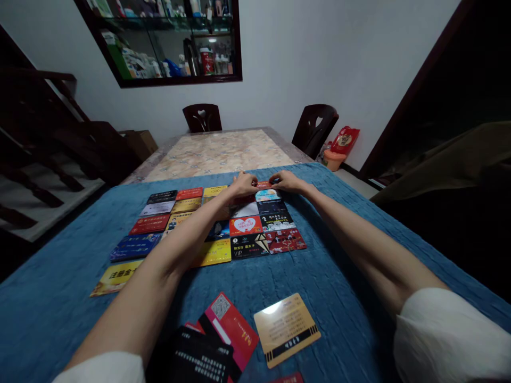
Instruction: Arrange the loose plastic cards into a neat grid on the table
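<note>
Both my hands are at the far right corner of rows of plastic cards laid edge to edge. My left hand (245,184) has its fingers closed at the left edge of a red card (264,185). At that card's right edge, my right hand (286,182) pinches with bent fingers. Just nearer lies a light blue and white card (268,195), with a dark card (272,207) below it. A red card with a white heart (246,225) and a black VIP card (250,246) lie closer to me. My left forearm covers part of the rows.
Loose cards lie near me: a gold card (286,329), a red and black card with a QR code (229,332), and black cards (199,354). A yellow card (115,277) sits at the left. The blue cloth (343,298) covers the table's near part; chairs (315,127) stand beyond.
</note>
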Motion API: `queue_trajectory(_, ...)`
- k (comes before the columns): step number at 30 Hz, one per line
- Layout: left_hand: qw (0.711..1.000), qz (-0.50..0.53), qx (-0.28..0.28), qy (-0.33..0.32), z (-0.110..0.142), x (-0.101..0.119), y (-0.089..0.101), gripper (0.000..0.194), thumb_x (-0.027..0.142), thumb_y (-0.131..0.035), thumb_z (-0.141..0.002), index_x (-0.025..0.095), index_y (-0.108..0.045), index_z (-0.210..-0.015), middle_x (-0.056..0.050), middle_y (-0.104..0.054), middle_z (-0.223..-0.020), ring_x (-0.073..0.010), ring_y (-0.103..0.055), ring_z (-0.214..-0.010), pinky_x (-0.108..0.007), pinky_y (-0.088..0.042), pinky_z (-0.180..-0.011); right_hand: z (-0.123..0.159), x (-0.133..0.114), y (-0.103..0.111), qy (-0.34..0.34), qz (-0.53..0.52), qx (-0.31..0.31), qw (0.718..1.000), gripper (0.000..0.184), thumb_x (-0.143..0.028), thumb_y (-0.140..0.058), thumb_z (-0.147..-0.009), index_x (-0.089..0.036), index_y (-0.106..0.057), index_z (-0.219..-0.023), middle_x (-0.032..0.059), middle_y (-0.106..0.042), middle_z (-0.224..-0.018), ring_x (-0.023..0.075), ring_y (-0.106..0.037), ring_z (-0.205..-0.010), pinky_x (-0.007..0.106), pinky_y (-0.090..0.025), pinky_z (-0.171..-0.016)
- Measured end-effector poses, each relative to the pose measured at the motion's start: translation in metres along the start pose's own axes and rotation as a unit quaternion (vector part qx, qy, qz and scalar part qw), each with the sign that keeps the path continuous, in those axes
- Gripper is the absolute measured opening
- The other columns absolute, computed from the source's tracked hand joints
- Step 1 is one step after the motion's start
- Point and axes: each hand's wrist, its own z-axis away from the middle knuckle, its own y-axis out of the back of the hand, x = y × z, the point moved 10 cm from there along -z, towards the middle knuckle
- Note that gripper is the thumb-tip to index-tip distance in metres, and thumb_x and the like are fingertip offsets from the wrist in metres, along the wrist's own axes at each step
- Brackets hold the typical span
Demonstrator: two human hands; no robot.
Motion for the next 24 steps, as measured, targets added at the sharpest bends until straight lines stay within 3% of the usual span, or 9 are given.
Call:
queue_trajectory(13,1.0,0.001,0.012,-0.013,0.011,0.007,0.005,0.034,0.034,-0.055,-0.088,0.017,-0.074,-0.11,-0.013,-0.07,-0.115,-0.0347,-0.044,-0.124,-0.047,-0.041,-0.1,0.005,-0.003,0.003,-0.002,-0.003,0.024,1.0,0.036,-0.025,-0.065,-0.084,-0.015,-0.073,-0.118,0.0072,-0.075,-0.112,0.0236,-0.069,-0.098,0.027,-0.049,-0.086)
queue_trajectory(18,0.999,-0.005,0.03,-0.028,0.032,0.016,0.013,0.032,0.026,-0.053,-0.088,0.016,-0.074,-0.109,-0.016,-0.066,-0.122,-0.0346,-0.043,-0.126,-0.052,-0.038,-0.102,0.018,-0.009,0.014,0.012,-0.007,0.082,0.997,0.036,-0.024,-0.062,-0.087,-0.011,-0.071,-0.119,0.0126,-0.071,-0.119,0.0232,-0.067,-0.1,0.029,-0.048,-0.089)
queue_trajectory(24,0.997,-0.004,0.057,-0.049,0.064,0.032,0.025,0.026,0.022,-0.053,-0.087,0.017,-0.076,-0.1,-0.014,-0.067,-0.12,-0.035,-0.042,-0.126,-0.056,-0.036,-0.1,0.045,-0.024,0.03,0.028,-0.009,0.157,0.987,0.024,-0.02,-0.057,-0.088,-0.013,-0.076,-0.102,0.0122,-0.072,-0.1,0.0224,-0.062,-0.091,0.032,-0.046,-0.084)
